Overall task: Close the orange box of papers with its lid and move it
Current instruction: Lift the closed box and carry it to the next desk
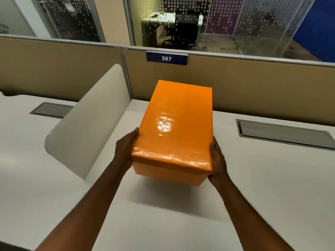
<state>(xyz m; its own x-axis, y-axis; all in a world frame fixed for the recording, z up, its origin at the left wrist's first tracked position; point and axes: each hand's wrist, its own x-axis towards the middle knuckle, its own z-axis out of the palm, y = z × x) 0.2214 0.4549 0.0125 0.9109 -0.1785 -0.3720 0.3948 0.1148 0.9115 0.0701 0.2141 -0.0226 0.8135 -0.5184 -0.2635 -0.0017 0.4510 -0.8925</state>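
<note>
The orange box [168,175] is shut under its glossy orange lid [177,124], so the papers inside are hidden. I hold it off the white desk [253,187], its shadow lying on the desktop beneath. My left hand [125,151] grips the near left side. My right hand [217,160] grips the near right side, fingers curling under the corner. The box's long axis points away from me toward the partition.
A curved white divider [87,127] stands to the left of the box. A tan partition [253,84] with a "387" label [166,58] closes the desk's far edge. Grey cable hatches [284,134] sit in the desk at right and at left [50,110].
</note>
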